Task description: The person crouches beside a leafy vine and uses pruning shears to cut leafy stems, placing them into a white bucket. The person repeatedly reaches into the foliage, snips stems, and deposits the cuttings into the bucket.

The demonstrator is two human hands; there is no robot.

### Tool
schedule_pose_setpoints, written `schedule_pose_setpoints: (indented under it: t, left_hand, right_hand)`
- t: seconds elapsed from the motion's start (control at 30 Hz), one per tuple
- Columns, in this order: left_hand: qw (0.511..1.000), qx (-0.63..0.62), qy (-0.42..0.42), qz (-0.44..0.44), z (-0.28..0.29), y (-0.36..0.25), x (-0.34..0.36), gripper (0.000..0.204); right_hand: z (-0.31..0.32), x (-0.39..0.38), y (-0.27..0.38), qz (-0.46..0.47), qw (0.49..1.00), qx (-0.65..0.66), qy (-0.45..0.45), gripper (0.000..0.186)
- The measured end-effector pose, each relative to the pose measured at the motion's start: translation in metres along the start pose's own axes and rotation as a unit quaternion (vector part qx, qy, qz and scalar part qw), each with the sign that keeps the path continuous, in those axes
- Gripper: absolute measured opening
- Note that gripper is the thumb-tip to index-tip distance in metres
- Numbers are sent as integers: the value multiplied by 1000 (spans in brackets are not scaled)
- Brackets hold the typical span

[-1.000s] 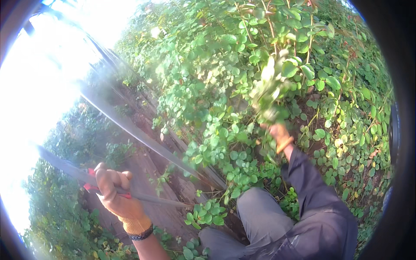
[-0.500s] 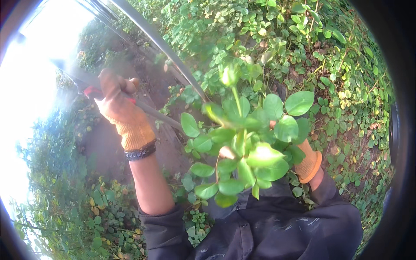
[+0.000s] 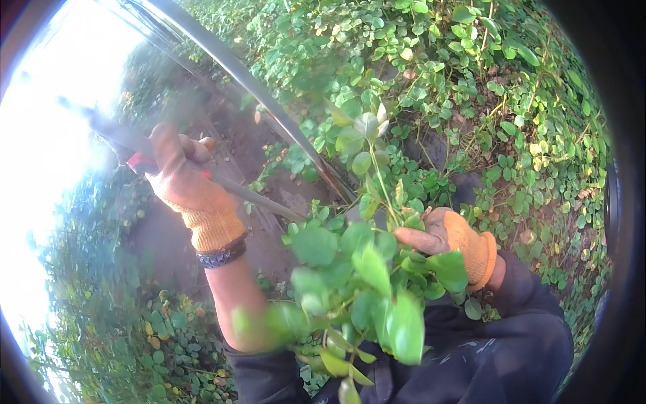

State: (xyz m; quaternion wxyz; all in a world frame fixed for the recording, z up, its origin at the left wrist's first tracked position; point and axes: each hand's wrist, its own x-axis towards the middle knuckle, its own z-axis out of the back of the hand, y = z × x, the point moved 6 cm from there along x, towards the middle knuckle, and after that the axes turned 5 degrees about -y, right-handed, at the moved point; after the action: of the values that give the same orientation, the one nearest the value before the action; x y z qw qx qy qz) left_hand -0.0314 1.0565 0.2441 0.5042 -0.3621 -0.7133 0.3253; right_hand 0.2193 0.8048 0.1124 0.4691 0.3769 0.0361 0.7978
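Observation:
My left hand, in an orange knit glove with brown fingers, is closed around a long grey rod-shaped tool with a red part at the grip. Its far end is blurred against the glare at upper left, so its kind is unclear. In a matching glove, my right hand is closed on a leafy green stem at the centre. Broad leaves from this foliage hang over my dark jacket and partly cover my left forearm. Leaves hide some of the right fingertips.
A grey metal pole slants from the top edge to the centre, beside my left hand. Low leafy bushes spread across the far and right side, more at lower left. Brown soil lies between them.
The stem and leaves in front have swung down and left, and the pale bud seen earlier no longer shows. My right hand, mostly hidden before, is now visible. The left hand has barely moved.

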Motion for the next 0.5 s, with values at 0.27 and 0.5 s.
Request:
schedule_pose_setpoints:
  t: [0.27, 0.5]
  left_hand:
    - [1000, 19, -7, -6, 1, 0, -2, 32]
    - [999, 0, 23, -34, 0, 0, 0, 31]
  right_hand:
    - [14, -22, -206, -375, 845, -362, 118, 12]
    - [50, 78, -278, -285, 873, -395, -7, 23]
